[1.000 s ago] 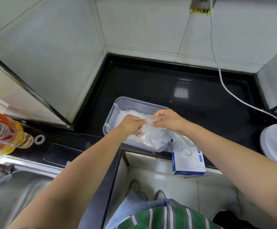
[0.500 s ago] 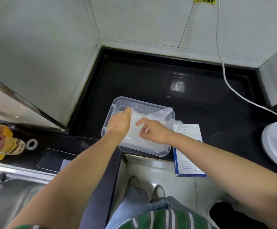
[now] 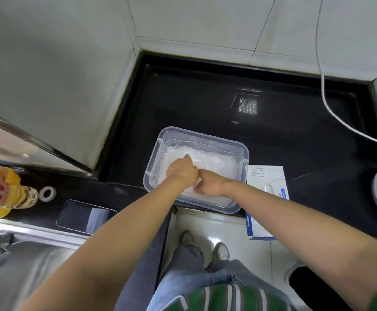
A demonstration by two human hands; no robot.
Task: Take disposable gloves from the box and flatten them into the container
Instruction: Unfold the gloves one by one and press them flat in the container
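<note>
On the glossy black counter point(image 3: 205, 102), in a corner of grey-tiled walls point(image 3: 48, 63), the clear container point(image 3: 205, 136) held the gloves point(image 3: 212, 159). The left hand point(image 3: 182, 173) and right hand point(image 3: 210, 184) pressed on them, touching; whether the fingers curled was unclear.

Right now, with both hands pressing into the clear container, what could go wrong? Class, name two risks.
1. The blue-and-white cardboard glove box overhangs the front edge of the black counter beneath the right forearm; a nudge could knock it to the floor.
2. The clear rectangular plastic container sits at that edge; the left hand and right hand pressing the translucent gloves near its front might tip or slide it off.
</note>
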